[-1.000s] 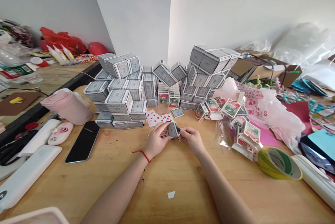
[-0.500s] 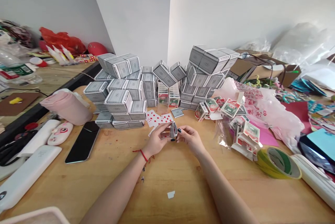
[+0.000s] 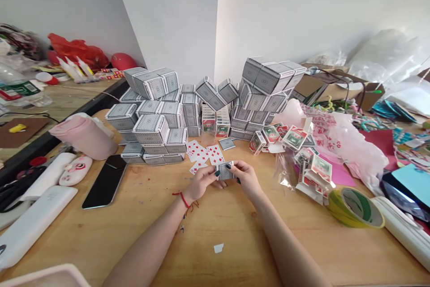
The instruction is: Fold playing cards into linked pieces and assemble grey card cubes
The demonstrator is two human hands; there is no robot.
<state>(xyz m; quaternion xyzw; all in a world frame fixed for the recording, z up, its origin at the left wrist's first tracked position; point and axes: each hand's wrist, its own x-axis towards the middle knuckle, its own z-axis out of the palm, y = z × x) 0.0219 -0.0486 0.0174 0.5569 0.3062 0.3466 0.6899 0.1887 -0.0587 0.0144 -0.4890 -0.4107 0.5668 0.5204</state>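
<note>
Between my left hand [image 3: 201, 182] and my right hand [image 3: 246, 177] is a playing card [image 3: 224, 172], its grey patterned back facing me. Both hands are closed on it, thumbs on the near face; the fingers behind are mostly hidden, and I cannot tell whether it is one card or several. Just beyond lie loose diamond cards [image 3: 197, 150], face up on the table. A small grey-backed stack [image 3: 227, 143] rests to their right. Boxes folded from cards are piled into a left stack [image 3: 151, 130] and a right stack [image 3: 265, 83], with tilted boxes [image 3: 215, 94] bridging the middle.
A black phone [image 3: 104, 182] and a rolled pink cloth [image 3: 83, 138] lie left. Opened card packets [image 3: 295, 137], pink plastic bags [image 3: 349, 143] and a yellow tape roll [image 3: 356, 206] are on the right. A paper scrap [image 3: 218, 248] lies near the front.
The card in my hands has turned from nearly edge-on to showing its patterned back broadly. My thumbs now press on its near face. More of the diamond cards behind shows.
</note>
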